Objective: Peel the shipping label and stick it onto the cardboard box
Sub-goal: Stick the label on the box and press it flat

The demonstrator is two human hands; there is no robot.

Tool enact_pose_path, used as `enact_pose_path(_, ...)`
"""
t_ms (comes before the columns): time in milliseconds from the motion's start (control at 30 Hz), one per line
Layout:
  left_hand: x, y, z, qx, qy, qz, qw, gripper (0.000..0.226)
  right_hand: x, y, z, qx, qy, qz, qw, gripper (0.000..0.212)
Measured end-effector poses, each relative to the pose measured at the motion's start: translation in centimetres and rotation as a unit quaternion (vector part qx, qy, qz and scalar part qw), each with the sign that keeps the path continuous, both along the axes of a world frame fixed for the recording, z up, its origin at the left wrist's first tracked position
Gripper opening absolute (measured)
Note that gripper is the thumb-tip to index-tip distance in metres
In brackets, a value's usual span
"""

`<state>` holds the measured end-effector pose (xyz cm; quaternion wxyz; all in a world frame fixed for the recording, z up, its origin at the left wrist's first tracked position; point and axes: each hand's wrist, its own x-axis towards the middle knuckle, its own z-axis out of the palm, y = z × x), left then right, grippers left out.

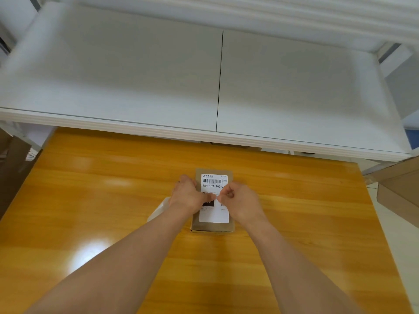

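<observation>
A small brown cardboard box (212,227) lies flat on the orange wooden table. A white shipping label (214,214) with a barcode covers most of its top face. My left hand (188,194) rests on the box's left edge, its thumb pressing across the middle of the label. My right hand (240,200) sits over the label's right side with fingers curled in a loose fist, knuckles down on it. A pale sheet of backing paper (159,210) lies on the table partly under my left wrist.
The orange table (102,200) stretches around the box. A white two-panel table (158,75) stands beyond its far edge. Brown cardboard boxes (399,189) stand at the right edge, and more brown cardboard (13,168) at the left.
</observation>
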<state>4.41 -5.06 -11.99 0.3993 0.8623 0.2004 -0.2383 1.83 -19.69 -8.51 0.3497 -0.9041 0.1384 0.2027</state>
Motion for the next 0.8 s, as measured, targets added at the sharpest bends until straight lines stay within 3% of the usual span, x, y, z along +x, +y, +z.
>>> enact_pose_path(600,0.9,1.5,0.0,-0.111,0.048,-0.009,0.993,0.049,0.9,1.0,-1.6,-0.044,0.0,0.007,0.999,0.011)
enact_pose_path(667,1.3,1.2,0.3,-0.104,0.038,0.013,0.994,0.065,1.1,0.8,-1.5,-0.035,-0.005,-0.011,0.999,0.009)
enact_pose_path(800,1.8,1.0,0.4,-0.078,0.008,-0.024,0.997,0.129,0.9,0.5,-1.5,-0.028,-0.037,-0.051,0.998,0.055)
